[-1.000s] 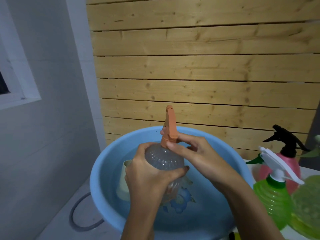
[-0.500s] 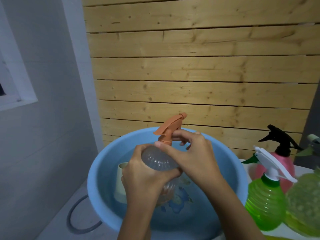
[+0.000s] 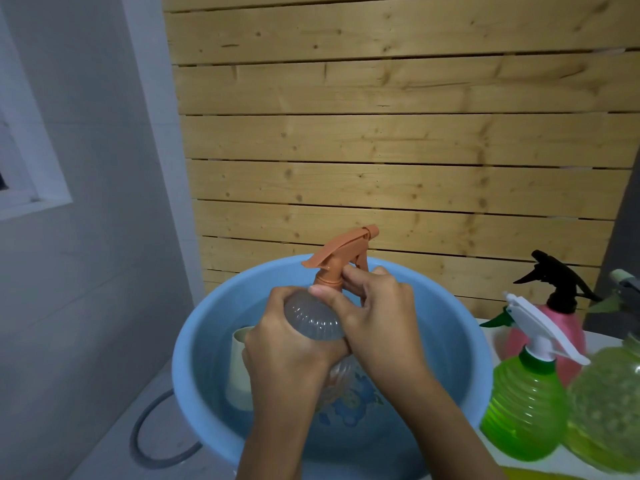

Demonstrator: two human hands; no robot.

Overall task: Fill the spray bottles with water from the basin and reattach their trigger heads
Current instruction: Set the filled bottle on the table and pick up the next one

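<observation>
Left hand [image 3: 287, 344] grips clear bottle [image 3: 313, 320] upright over basin [image 3: 194, 341], right hand [image 3: 377, 317] pinches orange trigger head [image 3: 341, 258] collar directly above, seating probably unfinished.

Only two forearms show, the left forearm [image 3: 277, 431] and the right forearm [image 3: 446, 424], both slim and uncovered right up to the bottom edge of the view. The left grip [image 3: 291, 348] and the right grip [image 3: 377, 317] are bare hands with slender fingers and short nails.
</observation>
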